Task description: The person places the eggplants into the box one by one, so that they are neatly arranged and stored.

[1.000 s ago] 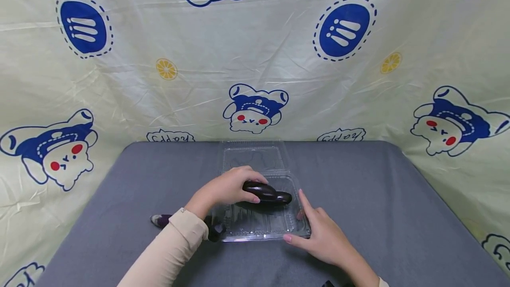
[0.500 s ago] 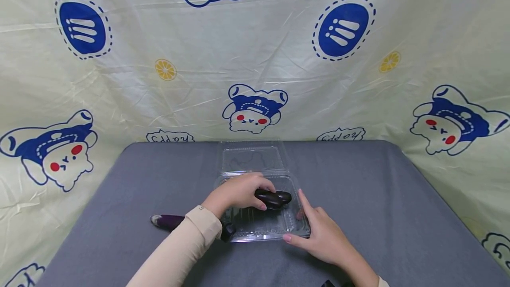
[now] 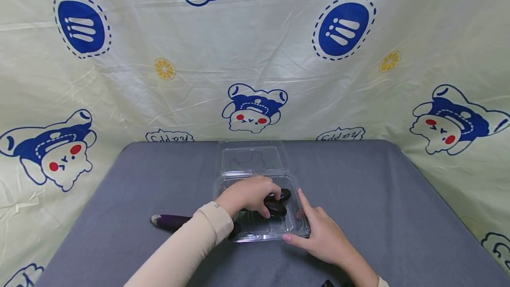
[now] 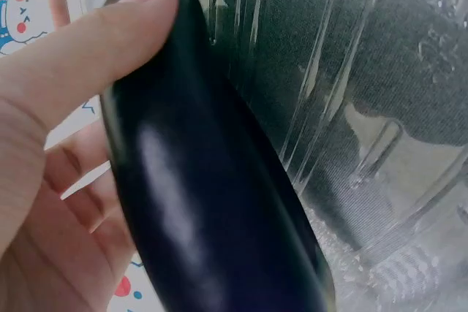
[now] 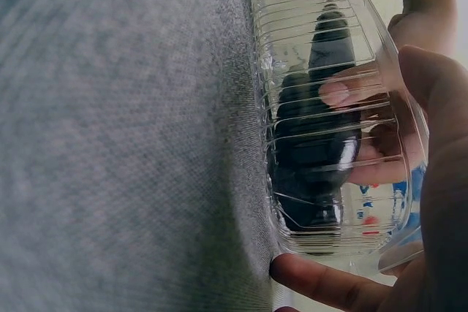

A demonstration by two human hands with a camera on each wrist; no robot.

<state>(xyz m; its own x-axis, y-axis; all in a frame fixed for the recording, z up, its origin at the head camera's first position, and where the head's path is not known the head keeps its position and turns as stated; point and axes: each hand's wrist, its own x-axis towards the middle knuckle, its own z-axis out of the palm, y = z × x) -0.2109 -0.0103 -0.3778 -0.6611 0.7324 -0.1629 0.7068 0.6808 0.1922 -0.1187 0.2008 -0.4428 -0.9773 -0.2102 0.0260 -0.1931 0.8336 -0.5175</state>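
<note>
In the base of a clear plastic clamshell container [image 3: 255,237], my left hand [image 3: 249,193] grips a dark, glossy eggplant [image 3: 276,209]. The left wrist view shows the thumb laid over one end of this eggplant [image 4: 197,180], fingers on its far side. Just behind it in the container lies another eggplant [image 3: 285,194], partly covered by the fingers. My right hand [image 3: 324,236] rests at the container's front right corner, its thumb on the front edge and straight index finger along the right side. Through the ribbed wall, the right wrist view shows both eggplants side by side.
A third eggplant [image 3: 169,222] lies on the grey tablecloth [image 3: 358,180] left of the container, partly hidden by my left sleeve [image 3: 187,242]. The container's lid [image 3: 253,158] lies folded back behind its base. A printed curtain [image 3: 255,48] hangs behind the table.
My left hand has moved right and toward me, lowering the gripped eggplant to the front of the other one. More of the third eggplant shows. My right hand has stayed in place.
</note>
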